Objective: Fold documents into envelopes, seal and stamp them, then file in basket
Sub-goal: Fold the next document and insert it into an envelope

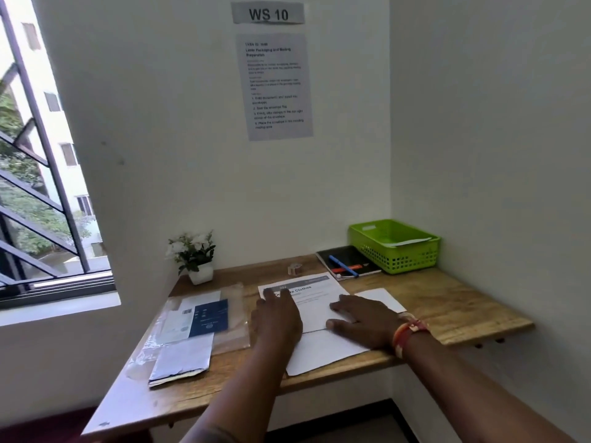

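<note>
A printed document (315,294) lies on the wooden desk (447,310), on top of a plain white sheet (323,350) near the front edge. My left hand (278,314) rests flat on the document's left side, fingers spread. My right hand (361,318) presses flat on its right side, a red band on the wrist. A white envelope (382,298) pokes out behind my right hand. A green basket (395,244) with white paper inside stands at the back right corner.
A stack of envelopes (182,362) and a clear plastic packet with a blue card (204,318) lie at the left. A small potted plant (195,257), a tape dispenser (295,269) and a black notebook with pens (347,262) line the back. Walls close in behind and to the right.
</note>
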{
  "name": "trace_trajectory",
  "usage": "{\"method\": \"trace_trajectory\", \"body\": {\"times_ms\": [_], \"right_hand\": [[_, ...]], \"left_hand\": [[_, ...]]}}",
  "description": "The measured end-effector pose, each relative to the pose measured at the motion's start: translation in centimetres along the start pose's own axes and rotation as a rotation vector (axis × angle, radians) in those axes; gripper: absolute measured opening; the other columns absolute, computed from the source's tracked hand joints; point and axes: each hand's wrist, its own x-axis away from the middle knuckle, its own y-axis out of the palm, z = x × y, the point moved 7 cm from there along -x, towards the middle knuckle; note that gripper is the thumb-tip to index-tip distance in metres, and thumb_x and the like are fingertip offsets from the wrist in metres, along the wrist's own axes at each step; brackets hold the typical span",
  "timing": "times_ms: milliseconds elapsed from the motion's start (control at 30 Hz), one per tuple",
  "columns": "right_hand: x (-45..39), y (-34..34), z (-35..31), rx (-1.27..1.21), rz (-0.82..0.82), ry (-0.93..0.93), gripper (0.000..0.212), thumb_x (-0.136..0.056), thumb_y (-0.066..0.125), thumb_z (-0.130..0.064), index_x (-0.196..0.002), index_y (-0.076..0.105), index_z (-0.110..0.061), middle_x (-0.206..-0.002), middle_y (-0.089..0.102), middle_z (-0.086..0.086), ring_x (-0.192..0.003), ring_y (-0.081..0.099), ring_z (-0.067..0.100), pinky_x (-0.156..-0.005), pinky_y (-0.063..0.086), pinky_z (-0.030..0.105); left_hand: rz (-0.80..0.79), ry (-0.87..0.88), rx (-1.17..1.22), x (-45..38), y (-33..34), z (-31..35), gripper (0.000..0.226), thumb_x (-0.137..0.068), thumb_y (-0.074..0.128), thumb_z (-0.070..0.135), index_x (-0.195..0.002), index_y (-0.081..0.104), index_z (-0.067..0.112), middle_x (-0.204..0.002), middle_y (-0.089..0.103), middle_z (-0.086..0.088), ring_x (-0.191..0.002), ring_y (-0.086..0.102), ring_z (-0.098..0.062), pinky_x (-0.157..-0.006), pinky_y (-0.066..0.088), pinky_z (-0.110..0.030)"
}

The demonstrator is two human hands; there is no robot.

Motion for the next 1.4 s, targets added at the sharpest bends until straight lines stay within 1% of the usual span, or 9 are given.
{"method": "trace_trajectory", "body": {"times_ms": [67, 133, 233, 300, 400, 500, 1033, 1200, 1400], "right_hand": [[-0.2, -0.3, -0.2, -0.023, 0.040, 0.022, 0.060, -0.095, 0.039, -0.066, -0.145, 0.046, -0.034, -0.154, 0.041, -0.009, -0.140, 0.039, 0.012, -0.114, 0.030, 0.035], [-0.7, -0.5, -0.2, -0.034, 0.054, 0.065, 0.047, -0.096, 0.042, -0.059, -0.135, 0.053, -0.036, -0.145, 0.050, -0.007, -0.130, 0.050, 0.016, -0.108, 0.039, 0.039], [-1.6, -0.5, -0.3, 0.006, 0.059, 0.078, 0.041, -0.098, 0.040, -0.048, -0.135, 0.052, -0.032, -0.142, 0.053, 0.000, -0.125, 0.054, 0.022, -0.104, 0.043, 0.042], [-1.8, 0.2, 0.0, 0.059, 0.016, 0.066, 0.048, -0.102, 0.035, -0.042, -0.147, 0.042, -0.027, -0.155, 0.041, 0.003, -0.138, 0.043, 0.022, -0.114, 0.034, 0.042], [-1.5, 1.4, 1.3, 0.128, -0.086, 0.100, 0.062, -0.103, 0.022, -0.050, -0.159, 0.014, -0.026, -0.168, 0.009, 0.000, -0.153, 0.011, 0.018, -0.122, 0.009, 0.044], [-1.1, 1.2, 2.6, 0.145, -0.123, 0.149, 0.067, -0.102, 0.018, -0.056, -0.160, 0.005, -0.026, -0.168, -0.001, -0.002, -0.154, 0.001, 0.017, -0.123, 0.003, 0.043], [-0.4, 0.1, 6.1, 0.179, -0.069, 0.359, 0.072, -0.098, 0.017, -0.059, -0.160, 0.009, -0.023, -0.168, 0.002, -0.002, -0.154, 0.004, 0.023, -0.124, 0.004, 0.047], [-0.2, 0.1, 6.4, 0.159, -0.045, 0.403, 0.075, -0.097, 0.018, -0.061, -0.160, 0.008, -0.021, -0.168, 0.001, -0.001, -0.154, 0.004, 0.023, -0.124, 0.003, 0.046], [-0.3, -0.7, 6.2, 0.204, -0.129, 0.456, 0.072, -0.097, 0.023, -0.053, -0.160, 0.011, -0.020, -0.168, 0.004, 0.002, -0.154, 0.006, 0.026, -0.123, 0.008, 0.050]], "left_hand": [[0.023, 0.129, 0.003, 0.2, 0.3, 1.7, 0.044, -0.100, 0.052, 0.023, -0.144, 0.049, 0.022, -0.150, 0.042, -0.010, -0.131, 0.047, -0.031, -0.105, 0.044, -0.045], [-0.056, 0.246, 0.143, 0.3, 1.2, 3.8, 0.042, -0.104, 0.048, 0.031, -0.146, 0.050, 0.027, -0.161, 0.034, -0.004, -0.145, 0.035, -0.028, -0.115, 0.033, -0.045], [-0.221, 0.316, 0.149, 0.8, 3.5, 5.9, 0.053, -0.107, 0.031, 0.038, -0.158, 0.031, 0.025, -0.169, 0.018, -0.006, -0.155, 0.018, -0.027, -0.124, 0.018, -0.045], [-0.279, 0.317, 0.037, 0.9, 4.6, 5.8, 0.059, -0.108, 0.022, 0.042, -0.163, 0.016, 0.023, -0.171, 0.009, -0.008, -0.157, 0.008, -0.028, -0.126, 0.009, -0.048], [-0.346, 0.302, -0.044, 1.0, 5.0, 5.1, 0.062, -0.107, 0.016, 0.049, -0.164, 0.004, 0.027, -0.171, -0.006, -0.008, -0.157, -0.004, -0.029, -0.126, 0.001, -0.051], [-0.398, 0.271, -0.049, 1.4, 4.8, 5.0, 0.064, -0.105, 0.014, 0.052, -0.163, -0.002, 0.029, -0.170, -0.014, -0.007, -0.157, -0.011, -0.029, -0.126, -0.004, -0.051], [-0.425, 0.201, -0.036, 1.3, 5.1, 4.6, 0.068, -0.101, 0.014, 0.062, -0.161, -0.003, 0.038, -0.169, -0.018, -0.006, -0.155, -0.016, -0.033, -0.122, -0.009, -0.052], [-0.423, 0.121, -0.011, 1.2, 5.4, 3.9, 0.080, -0.097, 0.016, 0.068, -0.162, -0.007, 0.029, -0.168, -0.022, -0.011, -0.155, -0.018, -0.034, -0.122, -0.010, -0.050], [-0.494, 0.082, -0.038, 0.9, 5.2, 3.0, 0.085, -0.095, 0.016, 0.076, -0.161, -0.011, 0.030, -0.166, -0.026, -0.013, -0.154, -0.022, -0.032, -0.123, -0.011, -0.050]]}}
